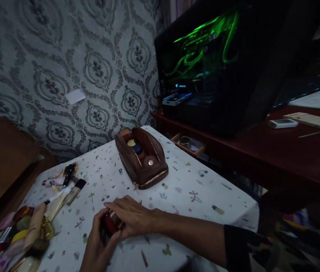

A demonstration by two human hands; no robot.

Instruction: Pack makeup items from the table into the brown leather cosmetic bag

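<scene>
My left hand [99, 231] and right hand [133, 216] are closed around one red jar [110, 223]; inside the bag [152, 176] are some containers [137, 149], outside many cosmetics [33, 226].

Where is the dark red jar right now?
In the head view, the dark red jar is low and left of centre, held between the left hand and the right hand, nearer the wearer than the brown bag.
</scene>
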